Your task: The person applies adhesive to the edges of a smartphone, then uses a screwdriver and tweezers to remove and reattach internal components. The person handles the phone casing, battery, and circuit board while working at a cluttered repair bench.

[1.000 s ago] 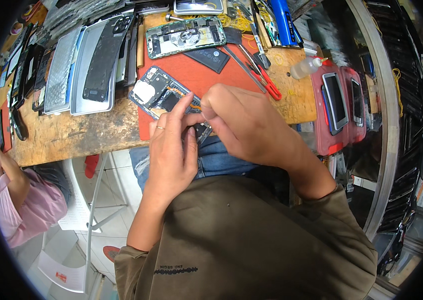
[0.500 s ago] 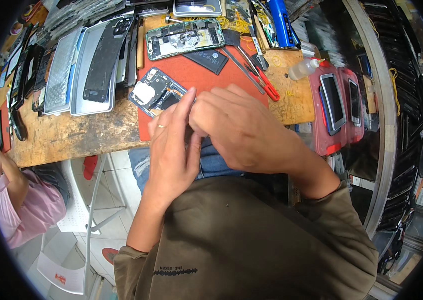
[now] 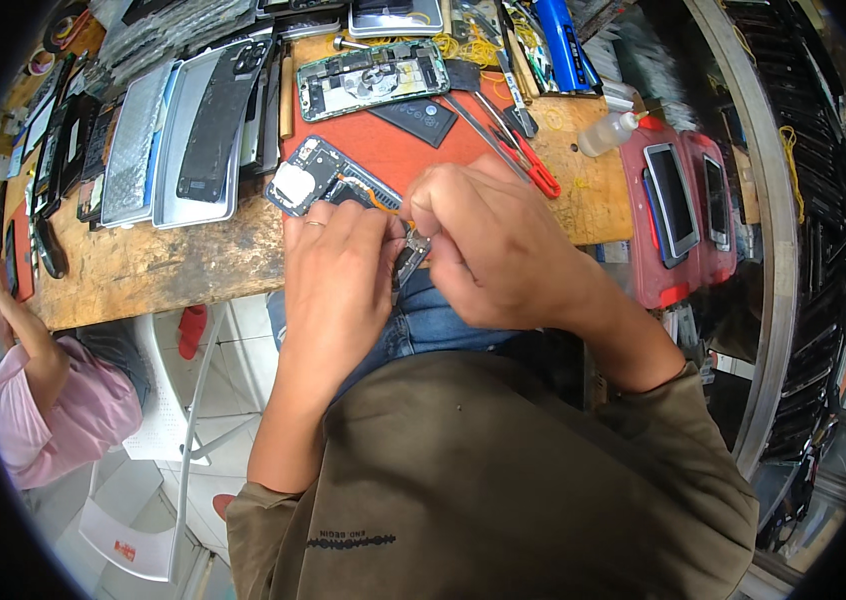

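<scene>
An opened phone body (image 3: 318,168) with a white patch, dark inner parts and an orange ribbon cable lies slantwise at the front edge of the red mat. Its lower end juts past the table edge. My left hand (image 3: 338,262), with a ring on one finger, is closed on the phone's near side. At the lower end, the fingers of my right hand (image 3: 488,240) are curled and pinched together over the exposed parts. Whatever the right fingertips hold, if anything, is hidden by the hand.
Behind lie a second opened phone (image 3: 373,78), a black battery (image 3: 418,120) and red-handled pliers (image 3: 543,178). Metal trays (image 3: 171,150) stand left, a clear bottle (image 3: 603,135) and red case (image 3: 655,285) right. A person in pink (image 3: 63,410) sits at far left.
My left hand has turned from upright, extended fingers to a grip over the phone's near side. My right hand has opened slightly away from it, uncovering the phone's lower end and orange cable.
</scene>
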A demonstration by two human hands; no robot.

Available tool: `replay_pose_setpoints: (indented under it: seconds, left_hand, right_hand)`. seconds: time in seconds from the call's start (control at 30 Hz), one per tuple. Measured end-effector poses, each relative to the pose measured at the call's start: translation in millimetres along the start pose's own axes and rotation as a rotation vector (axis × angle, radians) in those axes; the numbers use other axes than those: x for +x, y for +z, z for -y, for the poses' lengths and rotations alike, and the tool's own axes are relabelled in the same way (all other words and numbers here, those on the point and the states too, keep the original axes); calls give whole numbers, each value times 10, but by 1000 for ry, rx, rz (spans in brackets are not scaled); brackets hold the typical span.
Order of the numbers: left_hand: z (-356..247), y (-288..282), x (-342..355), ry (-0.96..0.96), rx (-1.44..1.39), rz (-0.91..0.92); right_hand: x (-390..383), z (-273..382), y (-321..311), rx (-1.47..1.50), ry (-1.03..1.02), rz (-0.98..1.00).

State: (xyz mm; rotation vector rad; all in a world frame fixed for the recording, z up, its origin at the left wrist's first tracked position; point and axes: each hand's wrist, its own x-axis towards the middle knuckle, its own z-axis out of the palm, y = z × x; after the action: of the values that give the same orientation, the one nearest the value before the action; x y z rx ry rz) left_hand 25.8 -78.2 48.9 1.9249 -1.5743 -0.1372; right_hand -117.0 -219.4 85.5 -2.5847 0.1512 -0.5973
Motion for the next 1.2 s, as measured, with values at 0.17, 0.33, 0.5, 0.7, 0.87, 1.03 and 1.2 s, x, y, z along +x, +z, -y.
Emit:
replay_pose_setpoints:
  seconds: [0.17, 0.33, 0.5, 0.7, 0.87, 1.03, 1.2]
  left_hand:
    - [-30, 5, 19, 1, 44, 32]
    - [-59, -13, 2, -8, 78, 47]
    - [-77, -12, 10, 2, 117, 43]
    - [-119, -39, 7, -1, 150, 74]
    - [-118, 8, 16, 23, 133, 34]
    - [-122, 67, 38, 54, 204, 15]
    - [-131, 90, 51, 54, 220, 49]
  right_hand:
    - [20, -8, -35, 26, -44, 30]
    - [30, -22, -29, -12, -62, 5]
    - [17, -31, -28, 14, -97, 10]
    - [-6, -25, -60, 17, -63, 9]
    - [-31, -60, -49, 163, -72, 6]
    - [-61, -77, -18, 66, -58, -65]
    - [-73, -83, -5, 56, 7, -120]
